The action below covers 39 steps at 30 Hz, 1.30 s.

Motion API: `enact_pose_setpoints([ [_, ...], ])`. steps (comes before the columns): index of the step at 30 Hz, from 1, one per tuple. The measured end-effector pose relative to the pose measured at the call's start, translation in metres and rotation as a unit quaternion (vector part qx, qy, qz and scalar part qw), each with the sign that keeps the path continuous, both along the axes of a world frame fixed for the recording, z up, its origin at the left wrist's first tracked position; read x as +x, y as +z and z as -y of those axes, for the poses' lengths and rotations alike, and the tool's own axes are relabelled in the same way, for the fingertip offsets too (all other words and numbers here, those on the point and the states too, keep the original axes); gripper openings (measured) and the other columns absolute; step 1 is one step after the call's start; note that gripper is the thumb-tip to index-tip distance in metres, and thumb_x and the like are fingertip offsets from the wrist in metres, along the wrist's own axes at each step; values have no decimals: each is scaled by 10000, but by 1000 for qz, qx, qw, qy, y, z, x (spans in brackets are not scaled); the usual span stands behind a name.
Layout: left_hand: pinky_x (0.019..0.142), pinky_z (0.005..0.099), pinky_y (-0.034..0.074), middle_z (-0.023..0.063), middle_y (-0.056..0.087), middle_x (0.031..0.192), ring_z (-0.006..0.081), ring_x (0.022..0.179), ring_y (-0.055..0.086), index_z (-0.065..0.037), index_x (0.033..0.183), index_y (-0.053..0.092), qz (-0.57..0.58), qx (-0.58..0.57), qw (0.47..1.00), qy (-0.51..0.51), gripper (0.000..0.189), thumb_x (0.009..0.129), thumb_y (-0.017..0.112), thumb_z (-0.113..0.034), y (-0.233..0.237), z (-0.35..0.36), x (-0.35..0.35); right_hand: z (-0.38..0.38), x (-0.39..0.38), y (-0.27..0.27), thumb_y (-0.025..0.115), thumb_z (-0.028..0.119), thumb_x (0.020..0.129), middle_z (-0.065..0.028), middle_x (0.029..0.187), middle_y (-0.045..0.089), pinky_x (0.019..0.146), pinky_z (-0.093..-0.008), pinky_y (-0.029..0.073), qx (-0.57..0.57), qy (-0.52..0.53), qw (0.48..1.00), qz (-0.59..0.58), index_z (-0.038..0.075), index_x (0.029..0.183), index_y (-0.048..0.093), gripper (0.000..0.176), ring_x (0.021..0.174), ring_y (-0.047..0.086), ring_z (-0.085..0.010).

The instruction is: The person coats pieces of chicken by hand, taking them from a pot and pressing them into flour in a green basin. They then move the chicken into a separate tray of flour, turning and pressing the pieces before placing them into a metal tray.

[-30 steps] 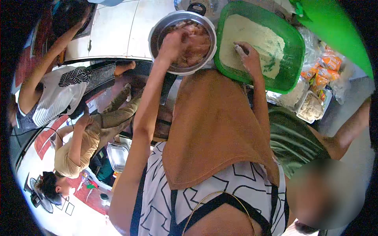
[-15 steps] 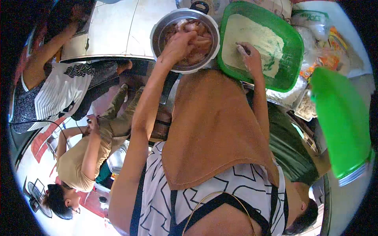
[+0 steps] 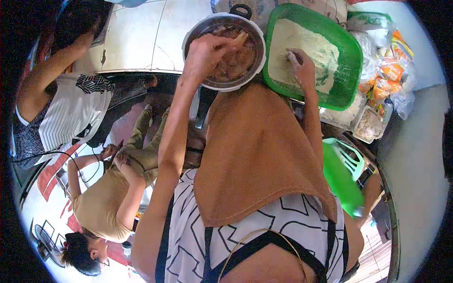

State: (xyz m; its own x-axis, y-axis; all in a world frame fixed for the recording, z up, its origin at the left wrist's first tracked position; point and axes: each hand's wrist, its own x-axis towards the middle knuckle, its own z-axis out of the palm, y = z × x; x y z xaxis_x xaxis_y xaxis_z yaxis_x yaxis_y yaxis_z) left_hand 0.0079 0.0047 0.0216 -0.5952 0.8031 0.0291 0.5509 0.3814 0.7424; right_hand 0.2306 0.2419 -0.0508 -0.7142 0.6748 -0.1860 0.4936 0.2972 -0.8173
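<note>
My left hand (image 3: 207, 54) is over a metal pot (image 3: 186, 56) with a black handle, its fingers closed on a piece of raw meat (image 3: 240, 40). More wet, pinkish-brown meat pieces (image 3: 231, 68) lie in the pot below. To the right, my right hand (image 3: 303, 68) hovers inside a green plastic basin (image 3: 351, 89), close over pale flour (image 3: 302, 35). White powder coats its fingers, which are loosely bent and apart with nothing visible between them.
Bagged goods and orange packets (image 3: 391, 70) crowd the right side, near a clear tub of pale food (image 3: 370, 123). A white tiled counter (image 3: 137, 37) extends left. People stand at left, one in a tan shirt (image 3: 101, 198). A green bottle (image 3: 342, 181) is at lower right.
My left hand has risen slightly from the meat with a piece in its fingers. My right hand has barely shifted. The green bottle has moved left and away, behind my right side.
</note>
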Motion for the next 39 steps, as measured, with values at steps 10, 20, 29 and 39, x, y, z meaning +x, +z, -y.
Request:
enact_pose_setpoints([
  [10,752,334,552,134,736,920,230,794,711,-122,1026,771,-14,0,994,109,216,823,776,-196,7,1,1,-3,-1,-2,629,209,954,-109,964,734,828,-300,525,-40,-7,999,-29,47,1110,700,236,877,693,-170],
  [20,746,359,549,243,707,926,320,812,722,-32,1084,730,3,13,983,183,294,867,743,-231,17,-12,17,-7,1,1,637,226,937,-106,936,726,806,-320,530,-26,10,999,-36,77,1100,702,230,864,691,-186],
  [29,764,325,555,168,740,948,205,847,728,-47,1080,735,20,-13,970,244,299,863,752,-252,6,-5,22,-12,15,13,620,224,946,-120,939,720,818,-328,527,-9,40,999,-21,79,1091,702,221,851,683,-195],
  [39,779,341,559,183,739,910,245,836,727,-1,1080,721,23,-16,963,269,321,848,756,-220,12,1,29,-19,25,18,620,174,960,-81,961,716,783,-285,550,-105,5,994,-39,52,1109,700,208,873,687,-155],
])
